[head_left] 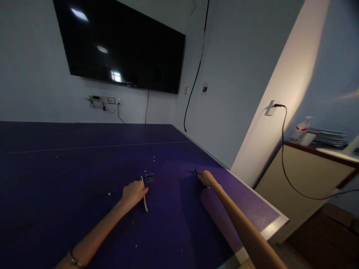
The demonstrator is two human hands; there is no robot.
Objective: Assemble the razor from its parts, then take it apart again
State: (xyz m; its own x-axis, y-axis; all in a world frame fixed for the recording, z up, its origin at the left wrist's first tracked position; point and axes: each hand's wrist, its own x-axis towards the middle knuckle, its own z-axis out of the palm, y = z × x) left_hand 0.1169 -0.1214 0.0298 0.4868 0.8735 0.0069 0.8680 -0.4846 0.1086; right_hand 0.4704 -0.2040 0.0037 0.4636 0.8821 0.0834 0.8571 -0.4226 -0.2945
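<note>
My left hand (134,192) is closed around a short, pale, slightly curved length of cable (145,204), whose ends stick out above and below the fingers. Just beyond it, a small clear box (149,177) with dark contents lies on the purple tabletop (92,220). On the right, my right hand (206,178) grips a slim dark tool (195,170). Its small angled head points up and left past the fingers, but its exact kind is too small to make out. The two hands are well apart, both low over the table.
Small white scraps (109,194) are scattered over the table. A black cable (193,87) hangs down the wall to the table's right edge. A large screen (120,45) is mounted behind. To the right, a cabinet (303,172) carries a bottle (301,129), with a plugged-in cord (284,160) beside it.
</note>
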